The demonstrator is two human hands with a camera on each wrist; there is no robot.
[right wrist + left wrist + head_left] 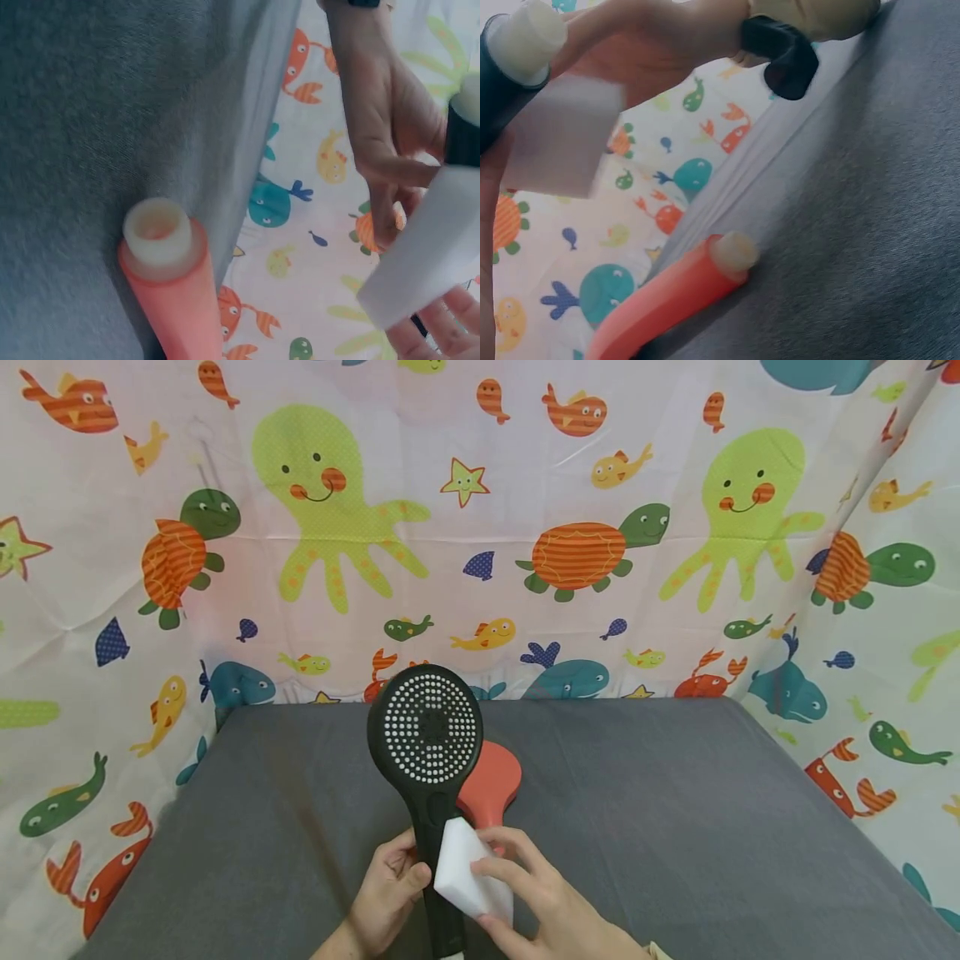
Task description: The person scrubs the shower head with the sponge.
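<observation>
My left hand (384, 893) grips a black shower head (432, 731) by its handle, its round face of pale nozzles turned toward the head camera. In my right hand (558, 897), a white sponge block (463, 870) is held between thumb and fingers and sits against the handle just below the head. Behind it, a coral-red shower head (495, 777) lies on the grey cloth, partly hidden by the sponge and right hand. The pale threaded end of its handle (176, 300) shows in the right wrist view. The sponge's far side is hidden.
A grey cloth (637, 827) covers the table. Behind and at both sides hangs a white curtain (420, 568) printed with sea animals, meeting the table at its back edge. A black strap (784, 60) circles the right wrist, below a beige sleeve (825, 15).
</observation>
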